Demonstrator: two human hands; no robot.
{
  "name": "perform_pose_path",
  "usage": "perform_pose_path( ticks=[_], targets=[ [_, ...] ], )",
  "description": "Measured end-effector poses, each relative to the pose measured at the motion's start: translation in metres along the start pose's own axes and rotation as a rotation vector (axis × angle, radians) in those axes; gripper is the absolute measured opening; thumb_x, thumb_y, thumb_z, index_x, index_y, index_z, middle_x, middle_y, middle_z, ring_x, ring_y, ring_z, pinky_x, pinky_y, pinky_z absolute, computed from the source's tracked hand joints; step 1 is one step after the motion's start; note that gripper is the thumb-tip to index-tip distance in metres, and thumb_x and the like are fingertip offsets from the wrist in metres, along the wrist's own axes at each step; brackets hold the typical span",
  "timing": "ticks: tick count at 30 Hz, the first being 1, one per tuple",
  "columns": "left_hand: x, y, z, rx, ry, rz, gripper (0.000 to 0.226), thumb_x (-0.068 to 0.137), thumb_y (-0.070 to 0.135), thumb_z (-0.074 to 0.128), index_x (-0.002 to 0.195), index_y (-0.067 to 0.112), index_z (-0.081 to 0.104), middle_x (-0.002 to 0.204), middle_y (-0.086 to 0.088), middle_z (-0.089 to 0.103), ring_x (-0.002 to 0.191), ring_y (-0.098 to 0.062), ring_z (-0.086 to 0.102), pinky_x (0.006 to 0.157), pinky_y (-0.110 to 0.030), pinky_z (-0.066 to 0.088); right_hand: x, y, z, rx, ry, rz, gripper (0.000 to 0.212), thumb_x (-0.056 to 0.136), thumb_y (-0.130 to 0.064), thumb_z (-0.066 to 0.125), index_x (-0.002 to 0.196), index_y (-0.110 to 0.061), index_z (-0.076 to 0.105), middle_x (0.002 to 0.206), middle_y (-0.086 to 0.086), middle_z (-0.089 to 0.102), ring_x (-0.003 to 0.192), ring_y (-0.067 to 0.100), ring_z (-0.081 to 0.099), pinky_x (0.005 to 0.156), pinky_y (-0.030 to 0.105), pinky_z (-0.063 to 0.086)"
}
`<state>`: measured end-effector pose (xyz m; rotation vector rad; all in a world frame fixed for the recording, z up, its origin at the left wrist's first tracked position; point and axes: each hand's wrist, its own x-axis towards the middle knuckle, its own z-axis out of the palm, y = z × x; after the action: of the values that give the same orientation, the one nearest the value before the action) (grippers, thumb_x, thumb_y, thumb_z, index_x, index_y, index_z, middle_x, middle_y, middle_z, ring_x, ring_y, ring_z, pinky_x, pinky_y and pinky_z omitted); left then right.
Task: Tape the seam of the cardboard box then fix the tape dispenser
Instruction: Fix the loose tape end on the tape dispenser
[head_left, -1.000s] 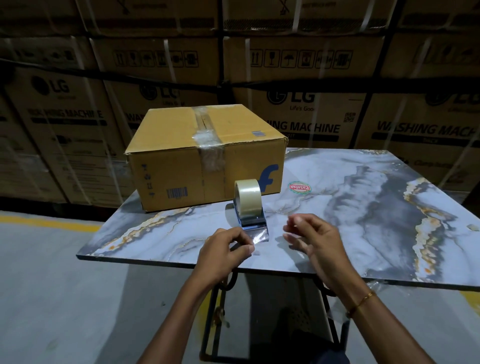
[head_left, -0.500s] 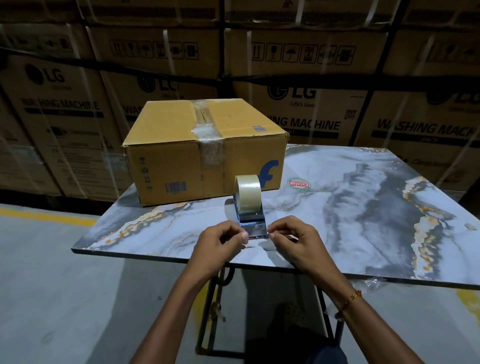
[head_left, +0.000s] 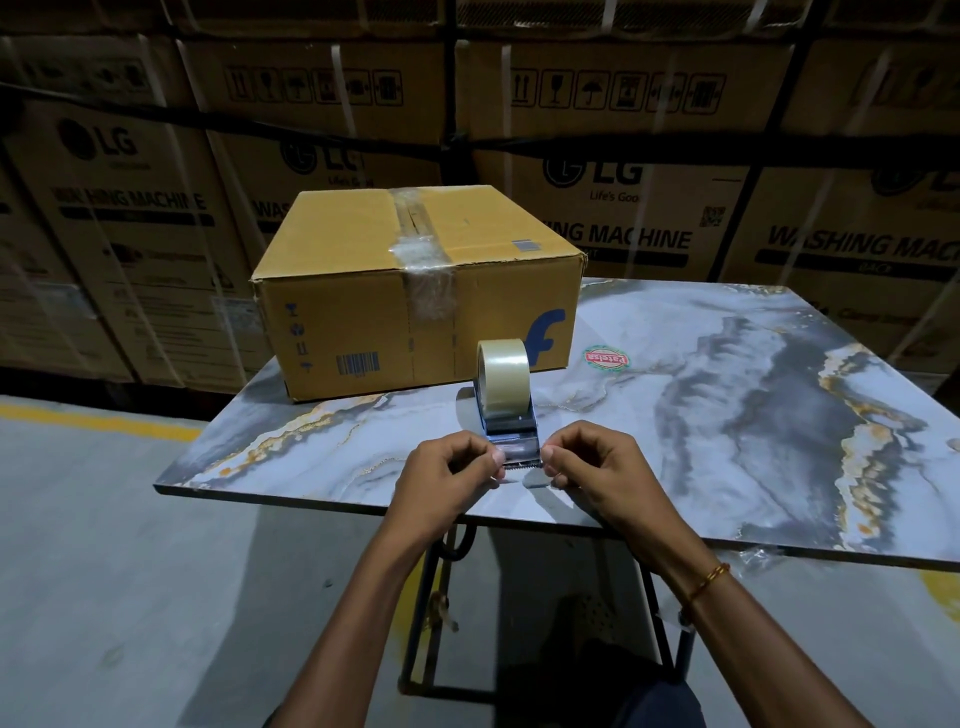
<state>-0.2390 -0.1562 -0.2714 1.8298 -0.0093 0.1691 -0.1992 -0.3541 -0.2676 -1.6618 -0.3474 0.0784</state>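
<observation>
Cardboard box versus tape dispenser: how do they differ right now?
The cardboard box sits untouched at the table's far left; the tape dispenser stands nearer, its front end pinched by the left hand and right hand. The box is far larger. Both rest on the table.

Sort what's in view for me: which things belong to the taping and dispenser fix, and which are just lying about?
In the job:
cardboard box, seam already taped
tape dispenser with its clear roll
left hand and right hand, pinching the dispenser's front end

Just lying about:
round sticker on the table
stacked washing machine cartons behind
</observation>
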Motion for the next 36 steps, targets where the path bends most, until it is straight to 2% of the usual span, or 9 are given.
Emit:
perform_pose_path(
  ticks=[6, 8, 11, 14, 15, 18, 21, 29, 36],
  targets=[
    [-0.004, 0.009, -0.002, -0.087, 0.017, -0.03, 0.015, 0.095, 0.02, 0.064, 0.096, 0.021, 0.079, 0.089, -0.001, 0.079, 0.081, -0.007, 0.072, 0.068, -0.015, 0.054, 0.001, 0.0, -0.001, 0.0, -0.059, -0.005, 0.014, 0.1, -0.009, 0.057, 0.088, -0.001, 0.062, 0.074, 0.009, 0.065, 0.066, 0.012, 0.059, 0.071, 0.034, 0.048],
    [-0.006, 0.012, -0.004, -0.135, 0.019, -0.045, 0.016, 0.095, 0.021, 0.064, 0.099, 0.021, 0.08, 0.088, 0.002, 0.08, 0.08, -0.002, 0.071, 0.063, -0.012, 0.052, 0.001, 0.001, 0.0, -0.025, -0.07, -0.021, 0.016, 0.102, -0.01, 0.054, 0.088, -0.005, 0.06, 0.076, 0.008, 0.065, 0.067, 0.008, 0.061, 0.069, 0.03, 0.049],
    [-0.007, 0.018, -0.006, -0.235, 0.039, -0.056, 0.018, 0.094, 0.018, 0.064, 0.103, 0.012, 0.079, 0.085, -0.001, 0.079, 0.07, -0.001, 0.069, 0.058, -0.016, 0.05, 0.001, 0.001, 0.001, -0.067, -0.094, -0.036, 0.018, 0.103, -0.013, 0.052, 0.087, -0.008, 0.058, 0.075, 0.006, 0.065, 0.066, 0.008, 0.059, 0.067, 0.028, 0.047],
    [-0.007, 0.015, -0.013, -0.394, 0.182, -0.036, 0.018, 0.093, 0.018, 0.065, 0.107, 0.015, 0.076, 0.087, -0.006, 0.079, 0.074, -0.01, 0.068, 0.066, -0.037, 0.053, 0.001, 0.0, 0.001, -0.06, -0.076, -0.032, 0.02, 0.104, -0.01, 0.049, 0.086, -0.009, 0.057, 0.077, 0.009, 0.064, 0.065, 0.008, 0.058, 0.066, 0.028, 0.047],
    [-0.007, 0.012, -0.015, -0.415, 0.233, -0.032, 0.018, 0.093, 0.017, 0.065, 0.107, 0.016, 0.076, 0.085, -0.006, 0.078, 0.075, -0.01, 0.068, 0.067, -0.039, 0.053, 0.002, 0.0, 0.001, -0.046, -0.066, -0.027, 0.02, 0.104, -0.009, 0.048, 0.086, -0.009, 0.057, 0.077, 0.011, 0.063, 0.066, 0.008, 0.059, 0.066, 0.027, 0.047],
    [-0.01, 0.011, -0.01, -0.293, 0.197, -0.028, 0.014, 0.092, 0.011, 0.067, 0.103, 0.018, 0.073, 0.083, -0.003, 0.076, 0.075, -0.007, 0.067, 0.065, -0.027, 0.057, 0.002, -0.001, 0.001, -0.043, -0.073, -0.017, 0.021, 0.104, -0.009, 0.049, 0.085, -0.01, 0.058, 0.075, 0.009, 0.063, 0.066, 0.007, 0.059, 0.066, 0.026, 0.047],
    [-0.011, 0.015, 0.004, -0.189, 0.113, -0.007, 0.01, 0.09, 0.012, 0.07, 0.1, 0.016, 0.07, 0.089, -0.015, 0.074, 0.079, -0.01, 0.068, 0.063, -0.014, 0.053, 0.002, 0.001, 0.001, -0.058, -0.086, -0.024, 0.02, 0.104, -0.011, 0.05, 0.086, -0.01, 0.058, 0.075, 0.008, 0.063, 0.065, 0.007, 0.059, 0.068, 0.029, 0.047],
    [-0.008, 0.015, 0.015, -0.144, 0.136, -0.017, 0.006, 0.091, 0.01, 0.067, 0.091, 0.005, 0.07, 0.08, -0.005, 0.072, 0.073, -0.006, 0.066, 0.062, -0.013, 0.051, 0.002, 0.002, 0.002, -0.08, -0.096, -0.043, 0.02, 0.103, -0.016, 0.052, 0.085, -0.013, 0.058, 0.073, 0.004, 0.064, 0.065, 0.007, 0.058, 0.067, 0.029, 0.046],
    [-0.004, 0.019, 0.011, -0.172, 0.101, -0.123, 0.011, 0.093, 0.015, 0.066, 0.085, 0.01, 0.07, 0.071, -0.003, 0.069, 0.061, -0.005, 0.06, 0.053, -0.015, 0.047, 0.005, 0.003, 0.0, -0.016, -0.078, 0.012, 0.021, 0.102, -0.016, 0.056, 0.082, -0.014, 0.062, 0.07, 0.004, 0.065, 0.068, 0.018, 0.057, 0.065, 0.027, 0.047]
  ],
)
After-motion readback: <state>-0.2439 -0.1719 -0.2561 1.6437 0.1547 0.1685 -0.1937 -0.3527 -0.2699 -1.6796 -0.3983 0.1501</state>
